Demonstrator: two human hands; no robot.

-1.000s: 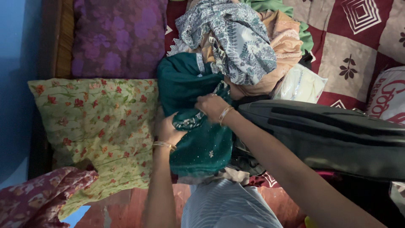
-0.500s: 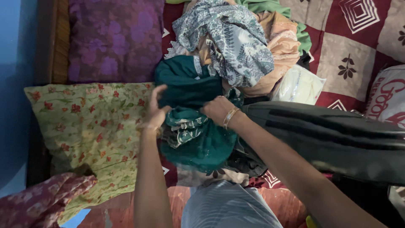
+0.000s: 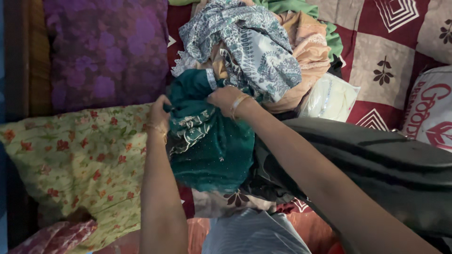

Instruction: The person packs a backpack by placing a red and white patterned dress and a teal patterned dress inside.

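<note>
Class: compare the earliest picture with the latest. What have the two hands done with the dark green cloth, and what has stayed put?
Both hands, left hand and right hand, moved up toward the clothes pile, gathering the green cloth higher. The pillows and black bag stayed.

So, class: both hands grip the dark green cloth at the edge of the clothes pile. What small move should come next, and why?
Probably lift the green cloth clear toward the body: the left hand and right hand both grip its top, while its upper end sits tucked under the patterned blue-white cloth in the pile.
</note>
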